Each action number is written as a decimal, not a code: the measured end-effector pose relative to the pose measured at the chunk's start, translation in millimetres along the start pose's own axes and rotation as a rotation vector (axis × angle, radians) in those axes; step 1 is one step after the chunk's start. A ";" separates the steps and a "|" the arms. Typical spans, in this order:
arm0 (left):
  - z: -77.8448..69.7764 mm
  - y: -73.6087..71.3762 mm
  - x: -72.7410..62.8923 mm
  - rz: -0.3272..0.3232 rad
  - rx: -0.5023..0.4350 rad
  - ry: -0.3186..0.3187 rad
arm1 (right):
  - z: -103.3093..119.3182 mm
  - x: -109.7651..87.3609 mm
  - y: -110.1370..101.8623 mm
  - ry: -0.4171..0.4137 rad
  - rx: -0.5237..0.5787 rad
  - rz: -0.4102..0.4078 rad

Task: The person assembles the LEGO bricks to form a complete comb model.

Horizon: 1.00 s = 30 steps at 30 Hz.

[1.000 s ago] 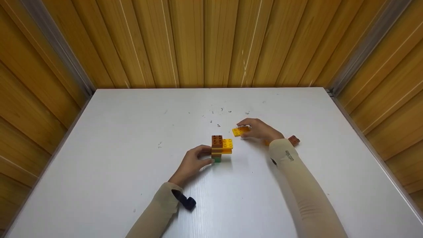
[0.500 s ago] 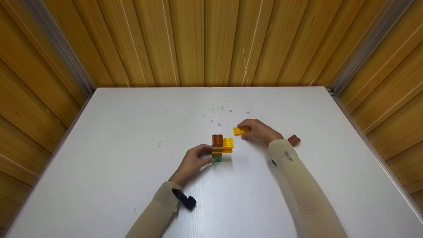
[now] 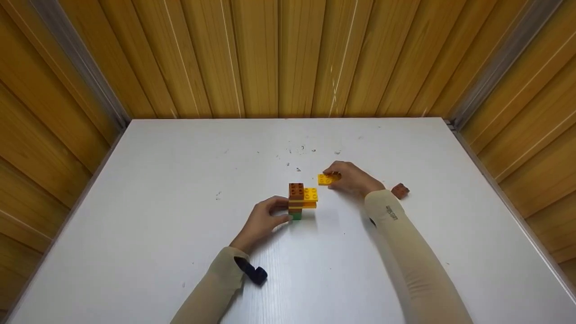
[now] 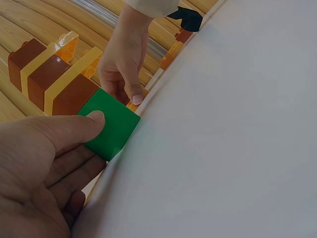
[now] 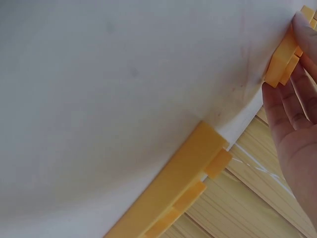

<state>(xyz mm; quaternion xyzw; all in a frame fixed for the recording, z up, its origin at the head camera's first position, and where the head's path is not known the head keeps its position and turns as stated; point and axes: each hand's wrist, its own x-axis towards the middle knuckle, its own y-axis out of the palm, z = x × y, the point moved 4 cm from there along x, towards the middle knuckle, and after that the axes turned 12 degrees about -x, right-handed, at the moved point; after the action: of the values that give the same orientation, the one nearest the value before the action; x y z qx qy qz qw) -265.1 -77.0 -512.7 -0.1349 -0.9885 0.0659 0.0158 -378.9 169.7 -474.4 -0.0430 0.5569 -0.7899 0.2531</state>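
A tower of stacked toy bricks (image 3: 296, 192) stands on the table, brown and yellow layers over a green brick (image 4: 110, 124) at the bottom. Two yellow plates jut out from its right side, one above the other. My left hand (image 3: 263, 220) grips the tower low down, thumb on the green brick, fingers behind. Farther back and to the right, my right hand (image 3: 354, 177) pinches a flat yellow brick (image 3: 324, 180) between thumb and fingers, studs up. In the right wrist view that yellow brick (image 5: 283, 62) is close over the white surface, partly covered by the thumb.
A loose brown brick (image 3: 400, 191) lies right of my right wrist. Another flat yellow brick (image 5: 171, 186) rests on the table near the right wrist, hidden by the arm in the head view. Wood-patterned walls (image 3: 279, 58) border the white table (image 3: 180, 153).
The flat yellow brick pinched by the right hand has turned slightly and now lies straighter. My left hand and the tower stay in place.
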 end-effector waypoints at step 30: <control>1.0 -0.1 -0.7 -0.006 0.011 0.002 | 11.6 -10.8 -9.9 -0.078 -0.012 -0.003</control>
<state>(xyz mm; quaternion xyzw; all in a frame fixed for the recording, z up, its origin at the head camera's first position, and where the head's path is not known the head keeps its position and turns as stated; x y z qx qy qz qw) -264.5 -77.4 -513.7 -0.1317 -0.9886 0.0711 0.0176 -369.0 167.1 -458.8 -0.0762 0.5511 -0.7847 0.2733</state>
